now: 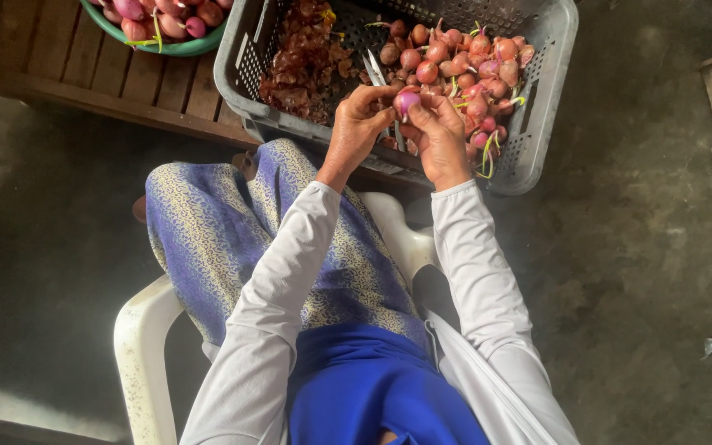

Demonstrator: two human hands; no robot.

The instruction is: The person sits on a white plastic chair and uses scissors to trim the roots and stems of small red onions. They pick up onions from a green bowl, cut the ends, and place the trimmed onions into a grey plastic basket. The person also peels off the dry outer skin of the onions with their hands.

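We are mid-peel at upper centre of the frame, our left hand (pixel 358 124) gripping a knife (pixel 375 69) and our right hand (pixel 438 136) pinching the shallot (pixel 406 101) over the grey crate (pixel 550 91), whose last skin needs careful stripping.

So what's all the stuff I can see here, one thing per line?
Crate: one, grey plastic with holes, top centre on the wooden platform.
Shallots in the crate: many, reddish-purple, some with green sprouts, right part of the crate.
Peeled skins: a heap, brown-red, left part of the crate.
Blade: one, metal, in the crate just above the hands.
Bowl: one, green, top left, holding pink-purple shallots.
Wooden platform: one, brown slats, top left.
Chair: one, white plastic, under the person.
Floor: dark, bare concrete.
Held shallot: one, purple, between both hands.
Left hand: on the shallot.
Right hand: on the shallot.
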